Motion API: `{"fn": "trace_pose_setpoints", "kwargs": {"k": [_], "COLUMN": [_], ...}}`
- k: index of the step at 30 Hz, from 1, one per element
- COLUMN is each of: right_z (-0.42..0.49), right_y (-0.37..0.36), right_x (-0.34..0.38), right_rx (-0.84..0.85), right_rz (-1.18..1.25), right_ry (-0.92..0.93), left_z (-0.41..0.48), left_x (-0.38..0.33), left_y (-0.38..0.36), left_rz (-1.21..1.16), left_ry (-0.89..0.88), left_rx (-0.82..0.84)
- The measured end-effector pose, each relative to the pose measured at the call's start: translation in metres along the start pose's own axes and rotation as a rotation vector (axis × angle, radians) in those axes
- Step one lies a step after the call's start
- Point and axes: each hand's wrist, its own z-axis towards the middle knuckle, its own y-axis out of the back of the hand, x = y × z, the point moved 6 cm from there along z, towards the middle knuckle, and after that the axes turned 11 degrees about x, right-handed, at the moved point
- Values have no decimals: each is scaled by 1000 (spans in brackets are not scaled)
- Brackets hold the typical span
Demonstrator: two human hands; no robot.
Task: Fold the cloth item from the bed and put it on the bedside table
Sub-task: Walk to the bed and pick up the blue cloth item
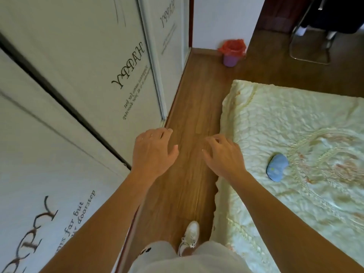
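Wooden floor (189, 107) runs between the wardrobe doors (82, 75) and the bed (295, 119), where a small blue cloth item (277, 167) lies on the cream quilt. Both hands hang forward, empty: left hand (154, 152) and right hand (222, 154), fingers loosely spread, probably mid-stride toward the cloth. No bedside worktop shows.

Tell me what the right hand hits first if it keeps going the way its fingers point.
Probably nothing soon: the right hand points along the bare wooden floor between wardrobe and bed. Far ahead stands the purple bin, though depth is unclear.
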Motion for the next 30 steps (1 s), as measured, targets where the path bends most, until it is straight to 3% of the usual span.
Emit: {"fn": "trace_pose_setpoints", "kwargs": {"k": [15,25,30], "right_z": [133,281,308], "right_y": [41,66,76], "right_x": [-144,-237,-278], "right_rx": [-118,-9,2], "right_rz": [45,30,98], "right_ry": [-295,-548,-707], "left_z": [242,458,534], "left_x": [-92,-148,-206], "left_y": [-15,-16,-12], "left_rz": [-15,-14,26], "left_ry": [-312,-551,-752], "left_rx": [27,116,127]}}
